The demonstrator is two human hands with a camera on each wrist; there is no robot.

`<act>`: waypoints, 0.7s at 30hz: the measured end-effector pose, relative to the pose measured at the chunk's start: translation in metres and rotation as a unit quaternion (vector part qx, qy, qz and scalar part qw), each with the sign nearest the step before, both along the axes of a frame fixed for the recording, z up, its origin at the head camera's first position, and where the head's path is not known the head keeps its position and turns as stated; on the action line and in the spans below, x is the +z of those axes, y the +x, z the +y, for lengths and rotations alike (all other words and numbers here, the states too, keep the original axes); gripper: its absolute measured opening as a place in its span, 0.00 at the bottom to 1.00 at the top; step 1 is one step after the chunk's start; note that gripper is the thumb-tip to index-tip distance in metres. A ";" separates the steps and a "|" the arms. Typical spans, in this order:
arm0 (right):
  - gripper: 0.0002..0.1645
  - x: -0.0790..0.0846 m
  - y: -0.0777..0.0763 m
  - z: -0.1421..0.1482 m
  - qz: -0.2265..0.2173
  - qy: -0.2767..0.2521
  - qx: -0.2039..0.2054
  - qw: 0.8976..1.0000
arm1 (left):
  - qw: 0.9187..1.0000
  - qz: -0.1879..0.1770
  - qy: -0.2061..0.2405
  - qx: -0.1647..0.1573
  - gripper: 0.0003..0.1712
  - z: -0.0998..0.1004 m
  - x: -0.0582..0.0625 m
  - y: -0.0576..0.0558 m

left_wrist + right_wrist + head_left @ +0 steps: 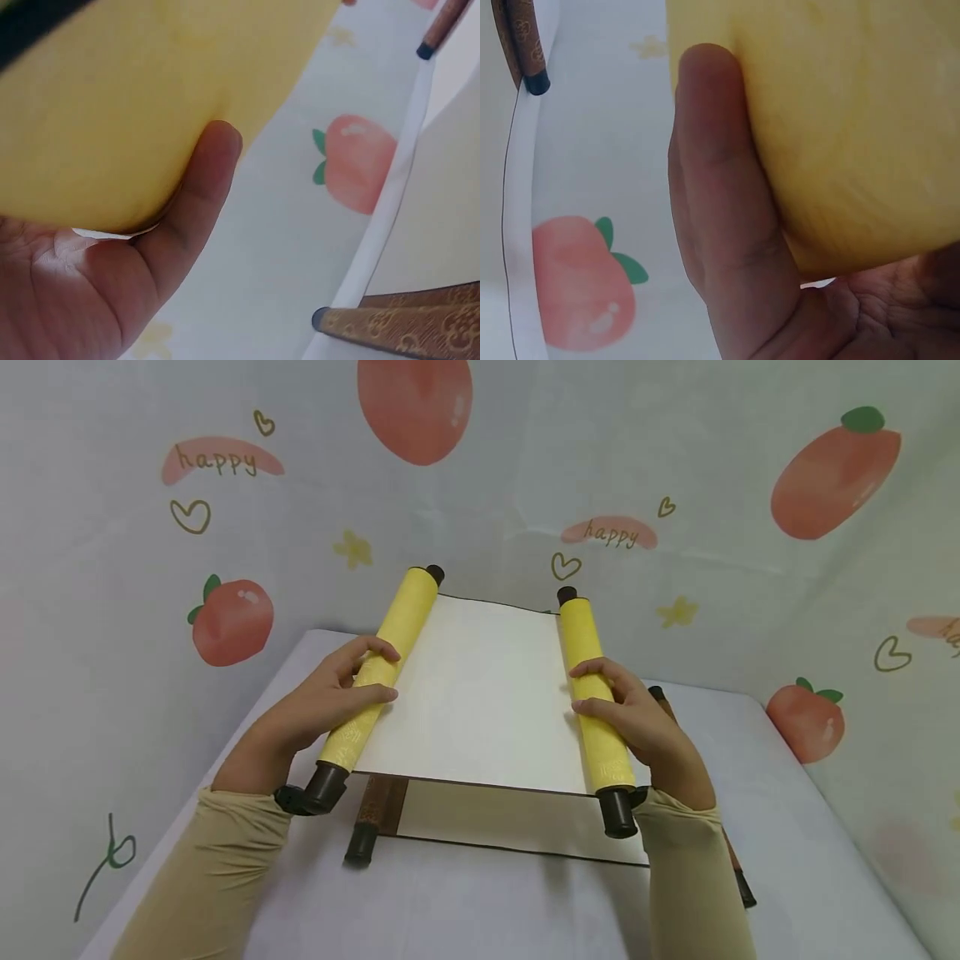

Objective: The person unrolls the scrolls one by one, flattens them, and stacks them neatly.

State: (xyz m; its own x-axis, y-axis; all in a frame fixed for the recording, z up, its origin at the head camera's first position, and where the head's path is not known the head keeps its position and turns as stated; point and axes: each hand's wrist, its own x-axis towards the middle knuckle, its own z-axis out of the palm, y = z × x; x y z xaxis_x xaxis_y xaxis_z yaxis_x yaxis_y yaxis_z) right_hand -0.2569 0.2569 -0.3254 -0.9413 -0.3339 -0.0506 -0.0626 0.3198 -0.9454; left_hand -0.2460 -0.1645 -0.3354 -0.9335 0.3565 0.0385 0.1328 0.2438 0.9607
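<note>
A yellow-backed scroll (480, 693) is held up, partly unrolled, its blank white sheet spread between two rolled ends with dark knobs. My left hand (315, 702) grips the left roll (401, 614) around its middle, and in the left wrist view a finger (214, 154) presses along the yellow surface. On the other side my right hand (637, 718) holds the right roll (581, 635), its thumb and fingers curled over the inner side. Beneath, a second scroll (517, 822) with brown patterned ends lies opened on the table, largely hidden by the first.
The white-covered table (450, 910) runs back to a pale curtain (510, 468) printed with peaches, hearts and "happy" lettering. The lower scroll's brown right roll (735, 860) shows past the right forearm, its left knob (362, 845) near the left forearm.
</note>
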 end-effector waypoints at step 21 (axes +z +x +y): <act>0.22 0.003 0.002 0.004 0.009 0.014 -0.027 1.000 | 1.000 0.004 -0.001 0.004 0.31 -0.003 -0.001 -0.001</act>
